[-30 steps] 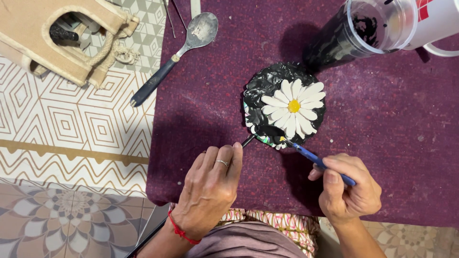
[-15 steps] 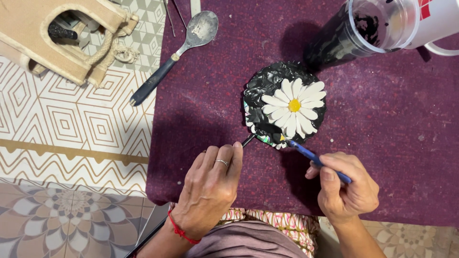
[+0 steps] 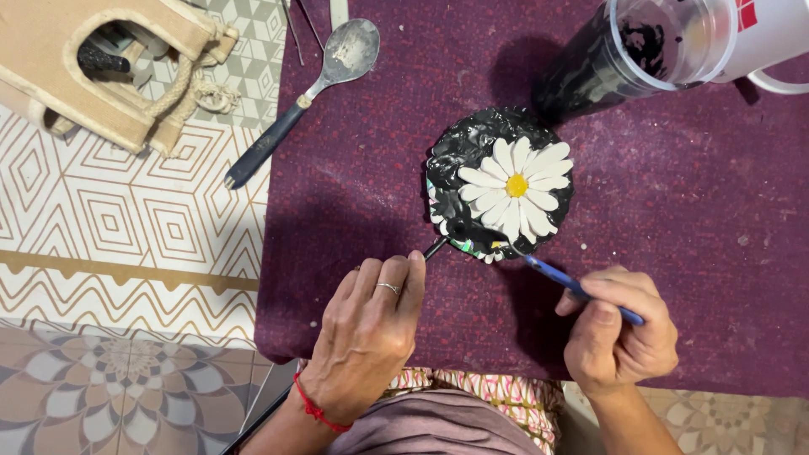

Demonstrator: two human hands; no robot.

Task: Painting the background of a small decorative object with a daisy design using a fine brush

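Observation:
A round black-painted piece (image 3: 459, 173) with a white daisy and yellow centre lies on a purple cloth (image 3: 354, 211). A thin dark stick pokes out from its lower left edge. My left hand (image 3: 366, 337) rests flat on the cloth, its fingertips pinning that stick. My right hand (image 3: 619, 337) grips a blue paintbrush (image 3: 581, 291), whose tip touches the piece's lower rim.
A clear cup (image 3: 628, 55) blackened with paint stands at the upper right beside a white container (image 3: 771, 38). A metal spoon (image 3: 316, 84) with a dark handle lies at the cloth's left edge. A tan fabric bag (image 3: 101, 72) sits on the patterned floor, upper left.
My right hand and the brush shifted slightly; the brush tip stays at the piece's lower rim. My left hand has not moved.

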